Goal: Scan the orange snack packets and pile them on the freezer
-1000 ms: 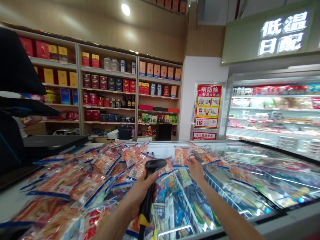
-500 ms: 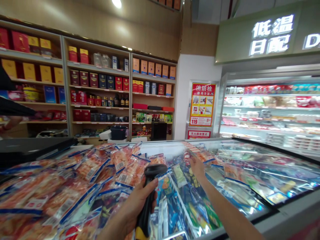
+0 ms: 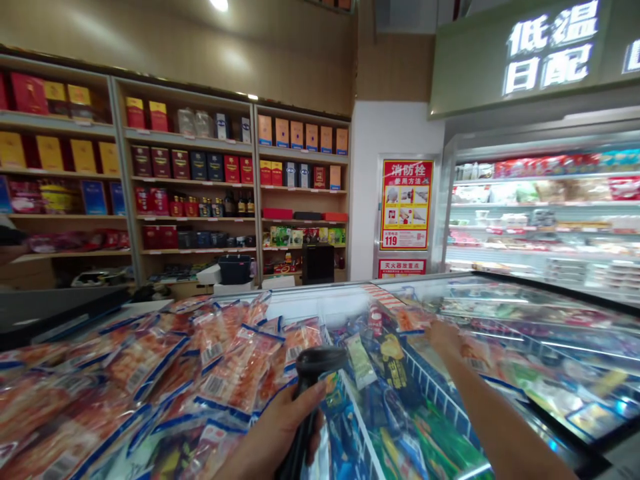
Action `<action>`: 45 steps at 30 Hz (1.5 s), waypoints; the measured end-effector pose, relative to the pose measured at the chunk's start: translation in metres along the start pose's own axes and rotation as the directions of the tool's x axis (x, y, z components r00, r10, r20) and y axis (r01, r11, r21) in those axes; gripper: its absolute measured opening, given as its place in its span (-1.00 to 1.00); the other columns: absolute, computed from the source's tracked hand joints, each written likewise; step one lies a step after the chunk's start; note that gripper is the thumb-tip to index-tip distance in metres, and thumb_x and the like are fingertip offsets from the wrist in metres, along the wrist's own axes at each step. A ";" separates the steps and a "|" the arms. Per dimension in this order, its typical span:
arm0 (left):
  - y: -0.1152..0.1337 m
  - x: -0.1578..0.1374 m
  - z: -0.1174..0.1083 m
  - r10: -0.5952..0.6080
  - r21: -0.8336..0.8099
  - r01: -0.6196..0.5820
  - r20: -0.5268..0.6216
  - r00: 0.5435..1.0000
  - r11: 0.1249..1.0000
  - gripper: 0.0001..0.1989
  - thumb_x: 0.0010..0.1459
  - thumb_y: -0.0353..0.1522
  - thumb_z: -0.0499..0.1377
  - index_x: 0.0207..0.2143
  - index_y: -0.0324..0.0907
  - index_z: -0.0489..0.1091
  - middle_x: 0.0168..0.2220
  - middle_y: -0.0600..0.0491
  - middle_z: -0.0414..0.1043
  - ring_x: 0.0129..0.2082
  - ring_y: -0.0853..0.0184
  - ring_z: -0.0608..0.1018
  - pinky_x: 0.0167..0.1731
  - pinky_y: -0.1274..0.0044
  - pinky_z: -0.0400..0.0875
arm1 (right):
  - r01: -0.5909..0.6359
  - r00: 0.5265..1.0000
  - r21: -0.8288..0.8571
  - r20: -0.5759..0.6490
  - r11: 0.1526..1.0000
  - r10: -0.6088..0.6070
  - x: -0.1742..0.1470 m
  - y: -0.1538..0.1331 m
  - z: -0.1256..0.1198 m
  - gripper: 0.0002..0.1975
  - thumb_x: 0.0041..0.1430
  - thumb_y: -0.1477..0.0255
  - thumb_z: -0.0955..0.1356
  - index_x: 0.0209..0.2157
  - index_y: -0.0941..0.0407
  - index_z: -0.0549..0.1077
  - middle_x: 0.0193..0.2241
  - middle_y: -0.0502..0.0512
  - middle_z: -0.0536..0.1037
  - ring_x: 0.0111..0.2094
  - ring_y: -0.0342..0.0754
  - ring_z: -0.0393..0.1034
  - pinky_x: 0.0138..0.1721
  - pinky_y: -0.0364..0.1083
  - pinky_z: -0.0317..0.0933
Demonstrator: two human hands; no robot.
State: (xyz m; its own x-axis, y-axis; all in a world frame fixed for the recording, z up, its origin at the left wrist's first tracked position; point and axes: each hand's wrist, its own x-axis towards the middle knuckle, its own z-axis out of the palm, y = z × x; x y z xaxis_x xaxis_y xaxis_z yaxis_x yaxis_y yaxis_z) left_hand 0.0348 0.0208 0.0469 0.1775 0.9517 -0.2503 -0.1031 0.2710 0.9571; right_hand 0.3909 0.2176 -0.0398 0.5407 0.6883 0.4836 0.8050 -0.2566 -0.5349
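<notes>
In the head view my left hand [image 3: 293, 423] is closed around the black handle of a barcode scanner [image 3: 320, 360], held upright over the freezer. My right hand [image 3: 445, 340] reaches forward to the right, over the far part of the freezer. Its fingers are blurred and partly hidden, so I cannot make out whether they grip anything. Beside it lies a clear bag of orange-pink food [image 3: 410, 320]. Below its wrist stands a white wire basket divider [image 3: 440, 387], next to blue and green packets [image 3: 395, 400]. Many blue-edged bags of orange-pink food [image 3: 243, 373] are heaped left of the scanner.
Glass lids [image 3: 545, 320] with dark frames cover the freezer's right side. Behind stand shelves of boxed goods [image 3: 195, 163], a red and yellow fire-hydrant poster [image 3: 407, 203] and a lit chilled cabinet [image 3: 545, 220]. A dark surface [image 3: 55, 313] lies at far left.
My right hand has moved right, from the red-and-white packet towards the glass-covered side. The dark lid frame appears farther right. My left hand still holds the scanner.
</notes>
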 end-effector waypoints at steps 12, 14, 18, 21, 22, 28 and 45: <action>0.008 -0.037 -0.018 0.068 -0.055 -0.066 0.040 0.997 0.996 -0.68 -0.17 -0.13 0.10 -0.55 -0.20 0.14 -0.69 0.19 0.21 -0.77 0.57 0.25 -0.76 0.69 0.12 | 0.510 0.856 0.237 -0.240 0.827 -0.459 -0.095 -0.033 -0.021 -0.83 -0.08 0.38 0.18 -0.53 0.14 0.33 -0.53 0.08 0.41 -0.45 -0.07 0.27 -0.35 -0.10 0.10; 0.010 -0.047 -0.020 0.076 -0.066 -0.074 0.026 0.997 0.995 -0.68 -0.17 -0.13 0.09 -0.56 -0.20 0.14 -0.70 0.19 0.21 -0.77 0.57 0.24 -0.75 0.69 0.12 | 0.551 0.830 0.210 -0.238 0.807 -0.505 -0.108 -0.041 -0.027 -0.84 -0.07 0.38 0.18 -0.54 0.13 0.33 -0.53 0.06 0.41 -0.43 -0.07 0.26 -0.32 -0.08 0.08; 0.013 -0.058 -0.024 0.076 -0.107 -0.071 0.042 0.996 0.992 -0.69 -0.18 -0.14 0.11 -0.54 -0.19 0.13 -0.70 0.20 0.21 -0.76 0.56 0.25 -0.75 0.69 0.11 | 0.603 0.791 0.149 -0.243 0.784 -0.562 -0.130 -0.058 -0.037 -0.84 -0.04 0.39 0.18 -0.52 0.11 0.33 -0.47 0.06 0.42 -0.35 -0.05 0.25 -0.25 -0.06 0.01; 0.013 -0.060 -0.024 0.073 -0.110 -0.063 0.087 0.994 0.992 -0.69 -0.18 -0.14 0.11 -0.56 -0.20 0.14 -0.70 0.19 0.21 -0.76 0.56 0.26 -0.75 0.69 0.11 | 0.645 0.754 0.102 -0.242 0.757 -0.610 -0.141 -0.067 -0.040 -0.85 -0.03 0.40 0.18 -0.51 0.11 0.34 -0.45 0.06 0.43 -0.34 -0.06 0.24 -0.24 -0.06 -0.02; 0.013 -0.060 -0.024 0.070 -0.106 -0.059 0.107 0.992 0.993 -0.69 -0.18 -0.14 0.11 -0.56 -0.21 0.15 -0.69 0.19 0.21 -0.76 0.56 0.26 -0.75 0.69 0.12 | 0.654 0.746 0.091 -0.239 0.751 -0.622 -0.144 -0.069 -0.041 -0.85 -0.03 0.41 0.18 -0.51 0.10 0.34 -0.46 0.05 0.43 -0.34 -0.06 0.24 -0.24 -0.06 -0.03; 0.014 -0.057 -0.022 0.081 -0.129 -0.065 0.124 0.989 0.990 -0.69 -0.17 -0.14 0.10 -0.51 -0.20 0.17 -0.70 0.21 0.21 -0.76 0.57 0.26 -0.75 0.70 0.12 | 0.645 0.752 0.062 -0.225 0.762 -0.619 -0.152 -0.072 -0.042 -0.84 -0.02 0.41 0.17 -0.52 0.11 0.34 -0.47 0.04 0.43 -0.38 -0.07 0.23 -0.27 -0.07 -0.04; 0.011 -0.044 -0.030 0.130 -0.127 -0.128 0.005 0.992 0.984 -0.67 -0.18 -0.13 0.09 -0.48 -0.19 0.14 -0.70 0.21 0.20 -0.76 0.56 0.26 -0.74 0.68 0.13 | 0.428 0.884 0.208 0.105 0.879 -0.456 -0.146 -0.093 -0.019 -0.87 -0.06 0.40 0.17 -0.50 0.09 0.31 -0.54 0.01 0.44 -0.48 -0.09 0.31 -0.46 -0.16 0.06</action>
State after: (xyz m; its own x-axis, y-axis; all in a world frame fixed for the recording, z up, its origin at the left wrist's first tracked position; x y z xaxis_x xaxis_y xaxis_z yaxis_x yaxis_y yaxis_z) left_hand -0.0035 -0.0136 0.0637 0.1672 0.9782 -0.1234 -0.2480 0.1629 0.9550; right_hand 0.2417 0.1284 -0.0478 0.0855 0.7967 0.5983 0.8887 0.2106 -0.4073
